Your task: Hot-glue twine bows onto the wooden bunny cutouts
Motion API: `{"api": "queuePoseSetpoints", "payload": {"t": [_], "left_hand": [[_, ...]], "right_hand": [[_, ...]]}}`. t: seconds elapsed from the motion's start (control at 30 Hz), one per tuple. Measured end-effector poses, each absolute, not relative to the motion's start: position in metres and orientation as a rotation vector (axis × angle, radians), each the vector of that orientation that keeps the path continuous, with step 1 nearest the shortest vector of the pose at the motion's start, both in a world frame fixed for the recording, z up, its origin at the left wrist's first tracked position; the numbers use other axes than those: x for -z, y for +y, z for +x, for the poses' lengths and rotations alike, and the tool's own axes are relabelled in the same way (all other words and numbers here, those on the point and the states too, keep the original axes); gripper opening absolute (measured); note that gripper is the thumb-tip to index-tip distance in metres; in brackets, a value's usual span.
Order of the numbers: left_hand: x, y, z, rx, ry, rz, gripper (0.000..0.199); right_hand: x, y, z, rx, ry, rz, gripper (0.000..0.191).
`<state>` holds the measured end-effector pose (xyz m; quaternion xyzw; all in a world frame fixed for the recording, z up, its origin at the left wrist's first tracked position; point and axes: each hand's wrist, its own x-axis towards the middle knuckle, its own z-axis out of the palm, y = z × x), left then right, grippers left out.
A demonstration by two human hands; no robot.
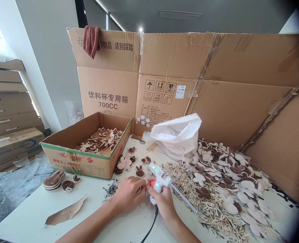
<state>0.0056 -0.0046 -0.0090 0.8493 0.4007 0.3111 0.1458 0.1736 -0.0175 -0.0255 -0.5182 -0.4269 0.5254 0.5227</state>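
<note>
- Right hand (162,202) closes its grip firmly around a white hot glue gun (159,179), held just above the tabletop (30,226)
- Left hand (129,194), reaching in from lower left, pinches a small brown piece (139,190) beside the gun
- Carton (106,98) behind reads "700CC"

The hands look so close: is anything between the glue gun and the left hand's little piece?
Nothing visible: the white, orange-tipped hot glue gun in the right hand points at the small brown piece pinched in the left hand, though fingers partly hide it.
</note>
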Motion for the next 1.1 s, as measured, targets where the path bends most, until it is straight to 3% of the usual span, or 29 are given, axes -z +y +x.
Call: {"api": "queuePoseSetpoints", "payload": {"t": [1.1], "left_hand": [[0.009,-0.002,0.006,-0.891,1.218,2.513,0.024]], "right_hand": [[0.009,-0.026,0.162,-1.25,-0.94,-1.25,0.035]]}}
